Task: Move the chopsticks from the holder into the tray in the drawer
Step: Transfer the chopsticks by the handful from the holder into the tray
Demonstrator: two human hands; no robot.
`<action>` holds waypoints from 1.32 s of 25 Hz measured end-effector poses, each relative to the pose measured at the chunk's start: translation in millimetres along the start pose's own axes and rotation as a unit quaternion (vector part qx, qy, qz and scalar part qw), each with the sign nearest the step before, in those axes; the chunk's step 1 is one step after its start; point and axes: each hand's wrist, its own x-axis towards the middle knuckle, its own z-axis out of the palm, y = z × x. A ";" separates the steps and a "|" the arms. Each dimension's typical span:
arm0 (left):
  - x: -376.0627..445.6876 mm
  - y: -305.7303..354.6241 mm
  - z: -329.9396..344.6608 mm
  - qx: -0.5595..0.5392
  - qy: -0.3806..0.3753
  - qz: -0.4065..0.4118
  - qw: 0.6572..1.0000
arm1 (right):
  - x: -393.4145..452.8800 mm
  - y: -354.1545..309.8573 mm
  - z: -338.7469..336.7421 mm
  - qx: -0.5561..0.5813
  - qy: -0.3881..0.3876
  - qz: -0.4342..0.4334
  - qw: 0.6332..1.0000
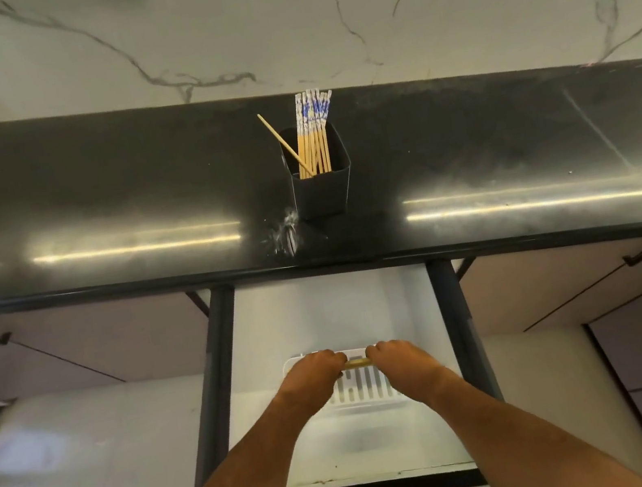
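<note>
While both hands lowered over tray (381, 390) in drawer (229, 388): left hand (312, 373) and right hand (395, 359) fingers curled, pinching opposite ends of yellow chopsticks (356, 362). Judged light, stiff, smooth, prone to roll; best gripped as bundle near both ends. Remainder upright in holder (323, 195) on counter (90, 206)

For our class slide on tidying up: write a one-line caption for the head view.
Both hands, left hand and right hand, lower chopsticks over the drawer tray; more wait in the holder.

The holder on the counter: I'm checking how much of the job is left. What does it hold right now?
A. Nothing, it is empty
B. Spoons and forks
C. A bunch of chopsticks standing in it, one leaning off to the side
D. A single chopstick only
C: the black holder has a bunch of chopsticks in it, one slanting left, while both hands are down at the tray in the drawer.
</note>
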 end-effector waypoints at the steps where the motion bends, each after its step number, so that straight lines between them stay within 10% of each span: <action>1: -2.5 -0.4 5.8 0.003 0.005 -0.014 1.000 | 0.8 -0.9 6.4 0.006 0.004 0.005 1.000; 33: 14.2 -4.0 55.8 0.014 0.069 -0.114 0.991 | 21.3 1.1 63.7 0.025 0.062 0.060 0.996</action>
